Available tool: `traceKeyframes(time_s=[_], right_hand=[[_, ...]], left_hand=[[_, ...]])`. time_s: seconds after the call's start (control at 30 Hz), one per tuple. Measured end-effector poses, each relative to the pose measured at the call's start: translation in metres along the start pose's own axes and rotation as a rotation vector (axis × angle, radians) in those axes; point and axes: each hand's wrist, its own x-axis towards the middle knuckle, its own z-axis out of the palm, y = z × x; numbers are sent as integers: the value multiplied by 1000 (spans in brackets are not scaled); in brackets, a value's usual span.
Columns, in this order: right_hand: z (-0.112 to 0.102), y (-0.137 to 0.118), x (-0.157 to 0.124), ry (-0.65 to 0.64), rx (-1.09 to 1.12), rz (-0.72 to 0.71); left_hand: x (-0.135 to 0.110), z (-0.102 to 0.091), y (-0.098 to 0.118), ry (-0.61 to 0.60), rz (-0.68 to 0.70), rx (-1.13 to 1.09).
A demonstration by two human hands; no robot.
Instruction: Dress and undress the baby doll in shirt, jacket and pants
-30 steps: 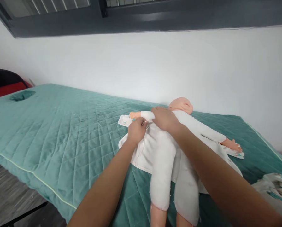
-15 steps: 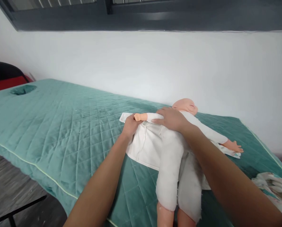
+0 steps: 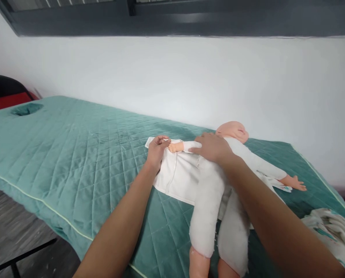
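A baby doll (image 3: 210, 189) with a white padded body lies on its back, its feet out of view below. Beneath it a white baby garment (image 3: 178, 175) is spread out, open to the left. My left hand (image 3: 156, 152) is at the garment's upper left, thumb and forefinger pinched together at the cloth, close beside the doll's small fist. My right hand (image 3: 214, 148) grips the doll's upper arm near the shoulder, thumb on the near side; the other fingers are partly hidden behind. The doll's other arm stretches out to the right.
The green quilted bed cover (image 3: 88, 162) has a hole (image 3: 27, 109) at the far left. Crumpled printed cloth (image 3: 333, 235) lies at the lower right. A white wall (image 3: 161, 77) rises behind the bed, below a dark window frame (image 3: 172, 19). A red and black object (image 3: 7, 94) stands far left.
The doll's head, torso and outstretched arm have shifted slightly right. My left fingers have come up beside the doll's fist, uncovering more of it. My right hand keeps its hold.
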Motion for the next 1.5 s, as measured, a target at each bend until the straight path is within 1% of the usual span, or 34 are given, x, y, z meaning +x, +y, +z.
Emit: traceKeyframes(time_s=[0.07,0.13,0.23,0.3,0.47,0.63,0.7,0.8,0.87,0.9,0.93,1.0,1.07,1.17,1.2,1.23,1.33,1.5], right_hand=[[2,0,1,1,-6,17],[3,1,2,5,-18,23],[5,1,2,9,-47,17],[5,0,2,9,-58,17],[6,-10,3,8,-101,19],[5,-17,5,-18,-131,42],[5,-18,4,-10,-130,39],[6,-21,3,5,-134,26],[8,-24,3,14,-138,21],[9,-25,4,20,-137,20],[9,-27,4,24,-132,20],[8,-27,4,30,-113,13],[4,-24,2,41,-70,-3],[-3,-13,-8,90,39,24],[-4,-7,-14,113,83,48],[-5,-2,-20,141,125,75],[-3,17,-43,272,245,156],[10,49,-81,581,496,334]], left_hand=[[-1,1,-1,33,76,165],[-4,4,0,30,154,360],[-9,9,1,-35,293,626],[-11,11,0,-77,381,727],[-11,15,-6,-172,500,826],[-13,18,-9,-266,522,897],[-14,19,-8,-316,553,885],[-18,24,-7,-441,589,841],[-20,27,-5,-500,570,812],[-21,29,-4,-504,552,789],[-22,30,-4,-491,532,759],[-21,29,-3,-421,491,695],[-19,25,-3,-279,449,689],[-14,17,-4,-2,344,818],[-13,15,-5,58,302,879],[-13,14,-5,90,268,942],[-15,14,-4,78,232,1102],[-23,17,1,22,169,1214]])
